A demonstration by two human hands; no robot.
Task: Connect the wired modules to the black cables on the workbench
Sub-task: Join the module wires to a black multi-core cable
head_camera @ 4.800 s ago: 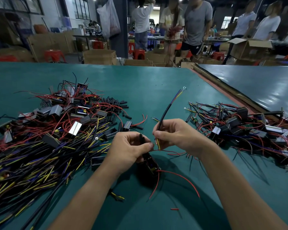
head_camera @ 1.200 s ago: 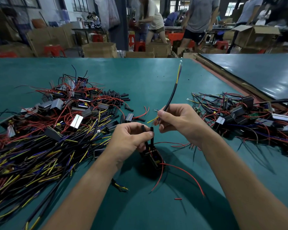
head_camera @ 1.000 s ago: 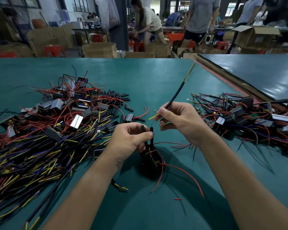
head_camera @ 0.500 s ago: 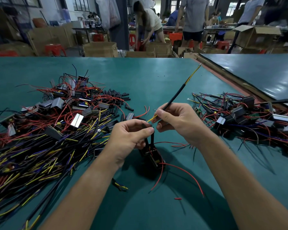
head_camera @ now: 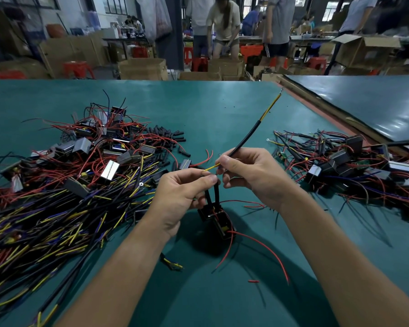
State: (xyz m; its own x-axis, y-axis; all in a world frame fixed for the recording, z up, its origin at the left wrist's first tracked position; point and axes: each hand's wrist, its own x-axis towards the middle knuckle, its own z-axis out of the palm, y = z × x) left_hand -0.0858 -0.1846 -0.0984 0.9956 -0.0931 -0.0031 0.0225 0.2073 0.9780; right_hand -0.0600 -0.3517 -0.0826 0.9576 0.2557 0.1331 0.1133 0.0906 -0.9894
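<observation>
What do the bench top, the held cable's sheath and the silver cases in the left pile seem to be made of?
Bench top: probably vinyl or rubber matting; teal, smooth, with a soft sheen.
Cable sheath: flexible plastic or rubber; black, with a dull gloss and a slight bend.
Cases: likely aluminium or a similar metal; bright silvery reflections and sharp folded edges.

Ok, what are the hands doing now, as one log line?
left hand: pinches module leads | right hand: holds black cable | yellow wire: runs between both hands
</observation>
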